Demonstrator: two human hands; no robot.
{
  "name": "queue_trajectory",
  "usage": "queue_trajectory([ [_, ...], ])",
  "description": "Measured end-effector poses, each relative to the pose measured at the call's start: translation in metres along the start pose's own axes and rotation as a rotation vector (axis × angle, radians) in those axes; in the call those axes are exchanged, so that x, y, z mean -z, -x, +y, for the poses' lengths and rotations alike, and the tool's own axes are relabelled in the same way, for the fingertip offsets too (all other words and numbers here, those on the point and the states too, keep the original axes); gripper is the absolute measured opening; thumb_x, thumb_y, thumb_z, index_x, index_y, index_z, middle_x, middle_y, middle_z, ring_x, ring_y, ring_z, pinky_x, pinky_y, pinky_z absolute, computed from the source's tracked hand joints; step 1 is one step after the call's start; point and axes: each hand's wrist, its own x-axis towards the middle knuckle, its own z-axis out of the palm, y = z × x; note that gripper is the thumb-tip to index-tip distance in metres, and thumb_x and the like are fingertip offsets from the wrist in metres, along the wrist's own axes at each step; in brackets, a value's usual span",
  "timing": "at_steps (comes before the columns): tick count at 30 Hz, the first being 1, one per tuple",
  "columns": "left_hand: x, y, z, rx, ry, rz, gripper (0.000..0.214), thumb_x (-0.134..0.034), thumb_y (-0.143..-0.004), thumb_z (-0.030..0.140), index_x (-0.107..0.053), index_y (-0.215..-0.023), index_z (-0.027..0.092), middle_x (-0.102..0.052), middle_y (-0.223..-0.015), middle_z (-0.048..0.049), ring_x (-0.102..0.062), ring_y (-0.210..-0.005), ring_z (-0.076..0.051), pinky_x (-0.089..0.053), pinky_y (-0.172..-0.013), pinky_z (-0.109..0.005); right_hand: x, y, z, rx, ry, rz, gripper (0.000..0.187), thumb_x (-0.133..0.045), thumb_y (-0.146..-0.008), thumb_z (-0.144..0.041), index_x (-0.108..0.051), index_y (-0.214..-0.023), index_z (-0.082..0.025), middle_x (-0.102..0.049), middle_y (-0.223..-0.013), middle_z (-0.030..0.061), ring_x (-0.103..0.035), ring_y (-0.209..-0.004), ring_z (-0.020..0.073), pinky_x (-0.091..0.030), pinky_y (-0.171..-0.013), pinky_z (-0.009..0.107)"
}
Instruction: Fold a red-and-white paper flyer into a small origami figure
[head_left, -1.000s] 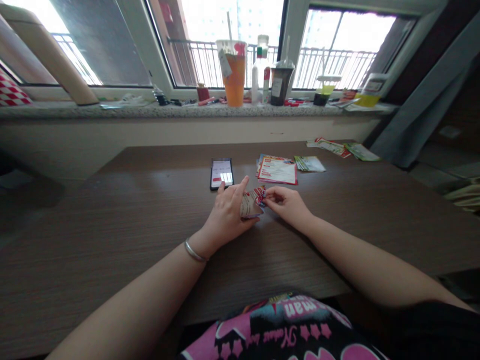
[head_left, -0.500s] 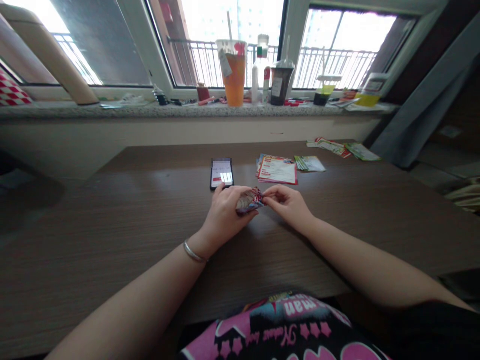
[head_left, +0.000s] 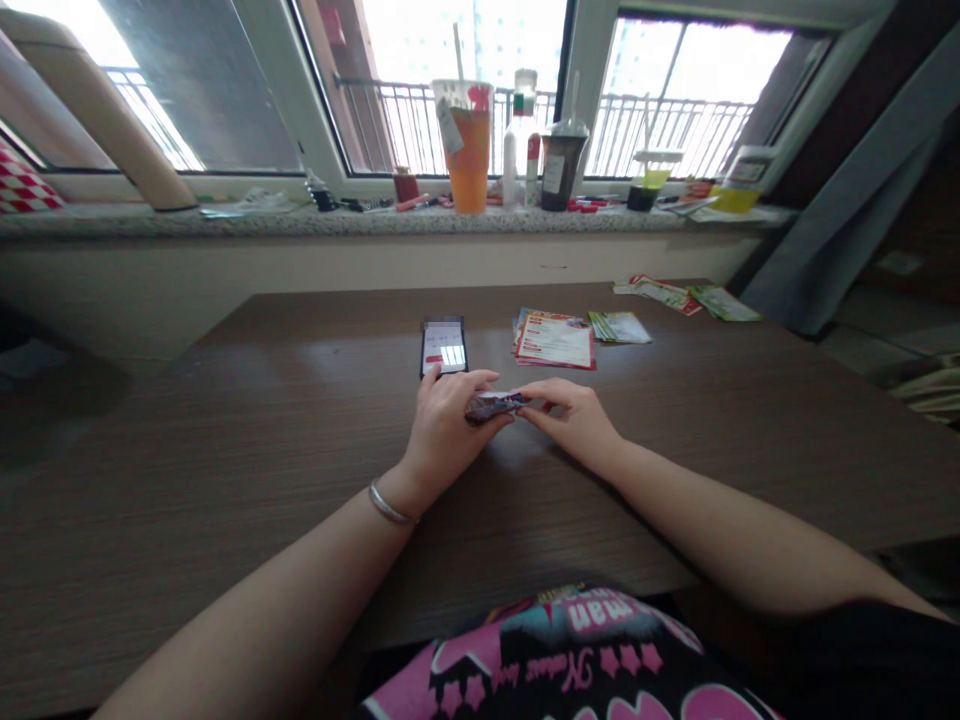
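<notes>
Between my fingers, over the middle of the table, is a thin, colourfully printed packet (head_left: 493,406) with a pale upper edge. My left hand (head_left: 448,418) has it pinched from the left, thumb below and fingers above. From the other side, my right hand (head_left: 568,410) pinches its right end between thumb and fingertips. Whether anything is inside cannot be seen. Just beyond my left fingers lies a phone (head_left: 444,343) with its screen lit. A pile of red-edged printed cards (head_left: 556,341) sits behind my right hand.
Smaller green and white cards (head_left: 620,327) lie right of the pile, with more loose cards (head_left: 664,293) at the table's back right. A tall orange drink cup (head_left: 471,150), a dark drink cup (head_left: 562,170) and bottles line the windowsill (head_left: 360,222).
The packet has turned flatter and more edge-on, so less of its printed face shows. My right hand has shifted slightly left and down; both hands still hold the packet.
</notes>
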Motion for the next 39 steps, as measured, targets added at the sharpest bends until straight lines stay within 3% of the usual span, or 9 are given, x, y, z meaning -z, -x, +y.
queue_trajectory([
  [9, 0.0067, -0.0016, 0.006, -0.039, 0.095, -0.107, 0.015, -0.061, -0.087, 0.034, -0.061, -0.098, 0.023, -0.069, -0.101, -0.0022, -0.061, -0.098, -0.019, -0.021, -0.112, -0.047, 0.0028, 0.0003, -0.0024, 0.09, 0.092, 0.035, 0.017, -0.063, -0.085, -0.024, -0.074, -0.097, -0.029, -0.074, -0.098, 0.0015, -0.067, -0.092, 0.0168, -0.055, -0.083, 0.032],
  [21, 0.005, -0.0018, 0.0032, -0.049, 0.138, -0.118, 0.013, -0.063, -0.086, 0.033, -0.063, -0.096, 0.024, -0.07, -0.099, -0.0016, -0.062, -0.098, -0.019, -0.027, -0.109, -0.045, 0.0048, 0.0009, -0.005, 0.147, 0.177, 0.051, 0.014, -0.062, -0.086, -0.027, -0.074, -0.093, -0.027, -0.074, -0.093, 0.0024, -0.067, -0.09, 0.0165, -0.053, -0.086, 0.032],
  [27, 0.0056, -0.0008, 0.0047, -0.052, 0.172, -0.008, 0.023, -0.065, -0.084, 0.033, -0.06, -0.103, 0.022, -0.069, -0.102, -0.0028, -0.061, -0.1, -0.019, -0.028, -0.11, -0.045, 0.0077, 0.0012, -0.0052, 0.187, 0.281, 0.074, 0.015, -0.06, -0.088, -0.03, -0.074, -0.092, -0.026, -0.074, -0.093, 0.0018, -0.067, -0.088, 0.0156, -0.053, -0.083, 0.029],
  [33, 0.0072, -0.0024, 0.0042, -0.089, 0.218, 0.104, 0.011, -0.067, -0.083, 0.031, -0.064, -0.089, 0.022, -0.071, -0.093, -0.0012, -0.064, -0.092, -0.018, -0.032, -0.106, -0.044, 0.0096, 0.0001, -0.0075, 0.2, 0.36, 0.099, 0.012, -0.061, -0.086, -0.024, -0.073, -0.088, -0.024, -0.074, -0.09, 0.0013, -0.067, -0.087, 0.0163, -0.053, -0.081, 0.03],
  [39, 0.0069, -0.0047, 0.0038, -0.092, 0.261, 0.11, 0.003, -0.068, -0.083, 0.025, -0.067, -0.085, 0.024, -0.072, -0.089, -0.0002, -0.065, -0.091, -0.018, -0.037, -0.102, -0.043, 0.0093, -0.0004, -0.0093, 0.255, 0.35, 0.12, 0.01, -0.061, -0.085, -0.021, -0.07, -0.087, -0.025, -0.074, -0.092, 0.0006, -0.067, -0.087, 0.0163, -0.053, -0.082, 0.032],
])
